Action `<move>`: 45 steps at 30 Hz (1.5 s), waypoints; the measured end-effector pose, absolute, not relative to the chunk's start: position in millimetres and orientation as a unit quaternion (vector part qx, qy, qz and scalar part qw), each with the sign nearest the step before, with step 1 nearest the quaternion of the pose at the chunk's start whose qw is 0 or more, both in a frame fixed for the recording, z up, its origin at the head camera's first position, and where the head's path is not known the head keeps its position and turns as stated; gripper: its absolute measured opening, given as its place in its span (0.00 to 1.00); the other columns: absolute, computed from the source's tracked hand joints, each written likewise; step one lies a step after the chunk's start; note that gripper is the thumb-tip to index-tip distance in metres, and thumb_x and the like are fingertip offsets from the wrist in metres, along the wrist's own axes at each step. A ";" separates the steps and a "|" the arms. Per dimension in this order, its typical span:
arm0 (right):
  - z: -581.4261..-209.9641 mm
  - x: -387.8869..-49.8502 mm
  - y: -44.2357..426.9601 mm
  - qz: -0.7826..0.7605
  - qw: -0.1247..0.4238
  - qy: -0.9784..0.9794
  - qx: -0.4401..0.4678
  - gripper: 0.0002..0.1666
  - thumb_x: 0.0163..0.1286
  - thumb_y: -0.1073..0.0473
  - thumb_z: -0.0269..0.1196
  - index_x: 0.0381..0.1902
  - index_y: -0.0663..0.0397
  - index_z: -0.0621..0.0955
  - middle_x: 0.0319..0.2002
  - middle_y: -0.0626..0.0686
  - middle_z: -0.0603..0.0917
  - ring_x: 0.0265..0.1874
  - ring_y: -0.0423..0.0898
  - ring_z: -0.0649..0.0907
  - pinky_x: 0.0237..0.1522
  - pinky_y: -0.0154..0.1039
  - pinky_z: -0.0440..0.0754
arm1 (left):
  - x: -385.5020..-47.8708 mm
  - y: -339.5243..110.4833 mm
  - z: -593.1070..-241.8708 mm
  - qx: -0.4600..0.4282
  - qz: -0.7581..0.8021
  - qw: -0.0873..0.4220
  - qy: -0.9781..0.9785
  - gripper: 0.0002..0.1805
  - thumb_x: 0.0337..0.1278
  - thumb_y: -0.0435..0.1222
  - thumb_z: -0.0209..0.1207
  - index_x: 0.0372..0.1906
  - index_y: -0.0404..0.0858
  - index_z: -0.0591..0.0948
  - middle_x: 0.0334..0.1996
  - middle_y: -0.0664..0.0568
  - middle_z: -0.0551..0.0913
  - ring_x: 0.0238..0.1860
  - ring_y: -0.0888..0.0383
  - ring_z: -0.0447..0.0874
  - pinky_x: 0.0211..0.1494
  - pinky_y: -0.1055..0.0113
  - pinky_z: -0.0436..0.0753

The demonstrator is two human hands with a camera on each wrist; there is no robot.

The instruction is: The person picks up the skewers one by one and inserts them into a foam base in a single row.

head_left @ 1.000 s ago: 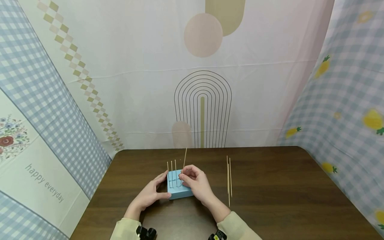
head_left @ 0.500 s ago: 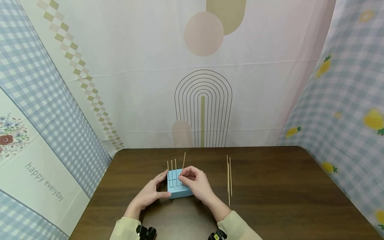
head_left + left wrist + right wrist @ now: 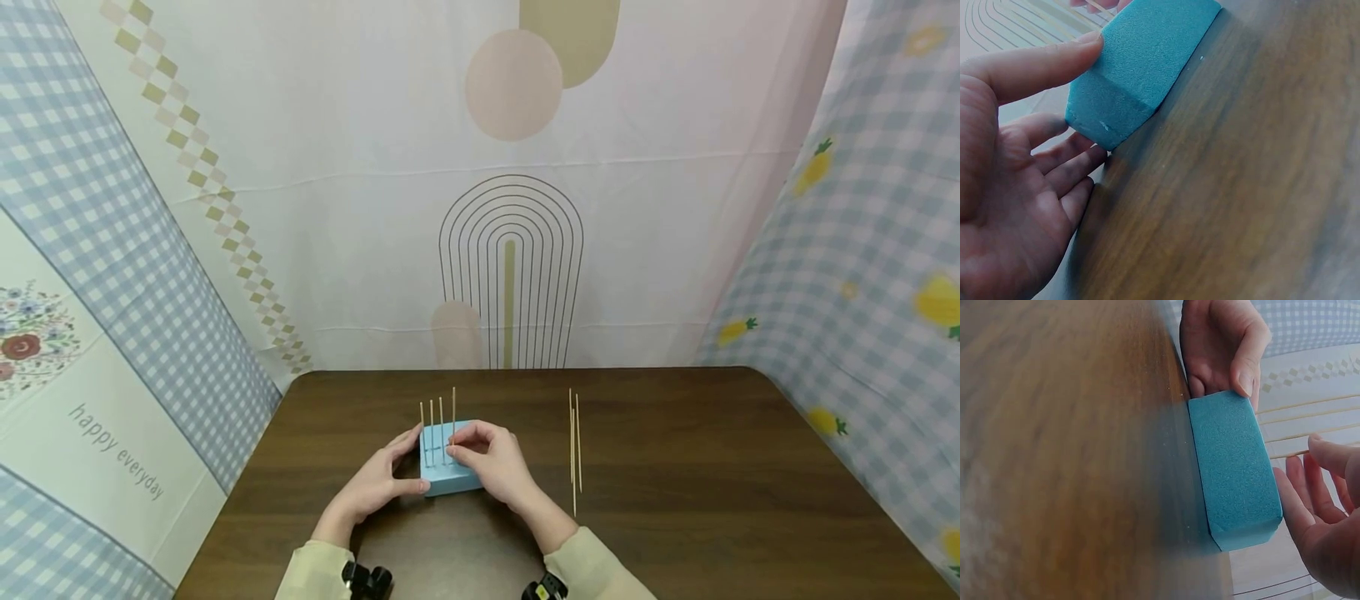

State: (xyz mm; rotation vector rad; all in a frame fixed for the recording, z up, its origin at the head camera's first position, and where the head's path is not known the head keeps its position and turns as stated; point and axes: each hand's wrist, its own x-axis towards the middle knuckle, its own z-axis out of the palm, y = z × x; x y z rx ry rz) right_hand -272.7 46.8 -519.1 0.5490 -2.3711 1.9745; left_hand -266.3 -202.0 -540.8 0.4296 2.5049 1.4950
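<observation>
A light blue block (image 3: 452,479) lies on the table with three thin sticks (image 3: 432,429) standing in it towards its left side. My left hand (image 3: 372,486) grips the block's left end, thumb on the near edge and fingers along the far side; the left wrist view shows the thumb against the block (image 3: 1141,56). Between thumb and fingers my right hand (image 3: 501,467) pinches a fourth stick (image 3: 453,408), nearly upright over the block, right of the others. In the right wrist view its lower end meets the block's top beside my right hand (image 3: 1329,506).
Several loose sticks (image 3: 572,442) lie on the brown table (image 3: 675,500) to the right of the block. A patterned cloth (image 3: 360,250) hangs behind the table's far edge, with checked cloths at both sides. Black wrist cameras sit on both wrists.
The pinched stick has gone from leaning right to nearly upright, and its tip is lower than a second ago. My left hand keeps its hold on the block.
</observation>
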 end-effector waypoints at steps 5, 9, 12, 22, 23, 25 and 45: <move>-518.8 -273.3 46.3 0.612 0.005 -0.770 0.180 0.03 0.70 0.60 0.76 0.40 0.50 0.91 0.38 0.45 0.91 0.39 0.42 0.87 0.43 0.34 0.82 | -266.4 -201.7 -541.5 0.141 0.509 0.098 0.844 0.56 0.58 0.45 0.78 0.86 0.40 0.59 0.85 0.43 0.57 0.85 0.40 0.49 0.81 0.36 0.52; -518.4 -273.4 46.4 0.597 0.003 -0.780 0.187 0.03 0.70 0.61 0.75 0.40 0.48 0.91 0.38 0.43 0.91 0.38 0.41 0.87 0.42 0.34 0.82 | -266.2 -201.5 -541.0 0.140 0.508 0.098 0.844 0.57 0.58 0.45 0.78 0.86 0.39 0.59 0.85 0.43 0.57 0.85 0.39 0.49 0.81 0.35 0.52; -518.3 -273.9 46.5 0.588 0.001 -0.786 0.193 0.02 0.71 0.61 0.75 0.40 0.48 0.91 0.38 0.42 0.90 0.38 0.41 0.87 0.43 0.35 0.83 | -266.2 -201.4 -540.7 0.138 0.506 0.097 0.846 0.57 0.57 0.45 0.78 0.86 0.39 0.59 0.85 0.43 0.57 0.85 0.39 0.49 0.81 0.35 0.52; -517.7 -274.4 46.8 0.575 -0.008 -0.795 0.195 0.02 0.72 0.61 0.74 0.41 0.52 0.90 0.37 0.42 0.90 0.37 0.40 0.85 0.41 0.34 0.82 | -266.7 -201.9 -540.7 0.140 0.505 0.096 0.846 0.57 0.57 0.45 0.78 0.86 0.39 0.59 0.85 0.43 0.57 0.85 0.40 0.49 0.81 0.36 0.53; -517.8 -274.5 46.8 0.573 -0.009 -0.796 0.195 0.02 0.72 0.61 0.74 0.41 0.52 0.90 0.37 0.42 0.90 0.36 0.40 0.85 0.41 0.34 0.82 | -266.8 -202.1 -540.8 0.140 0.504 0.096 0.847 0.57 0.58 0.45 0.78 0.86 0.39 0.59 0.85 0.43 0.57 0.85 0.40 0.49 0.81 0.36 0.53; -518.2 -274.6 46.9 0.570 -0.009 -0.798 0.197 0.02 0.72 0.61 0.74 0.41 0.52 0.90 0.37 0.42 0.90 0.36 0.39 0.85 0.41 0.35 0.82 | -267.0 -202.2 -541.3 0.140 0.502 0.096 0.848 0.57 0.58 0.45 0.78 0.86 0.39 0.58 0.85 0.43 0.57 0.85 0.40 0.49 0.81 0.36 0.53; -518.5 -274.2 46.0 0.538 -0.002 -0.815 0.214 0.04 0.74 0.63 0.72 0.41 0.47 0.88 0.36 0.40 0.88 0.36 0.39 0.83 0.42 0.36 0.80 | -266.2 -202.7 -539.7 0.146 0.498 0.091 0.850 0.56 0.58 0.43 0.78 0.86 0.36 0.58 0.85 0.42 0.58 0.84 0.38 0.50 0.80 0.35 0.55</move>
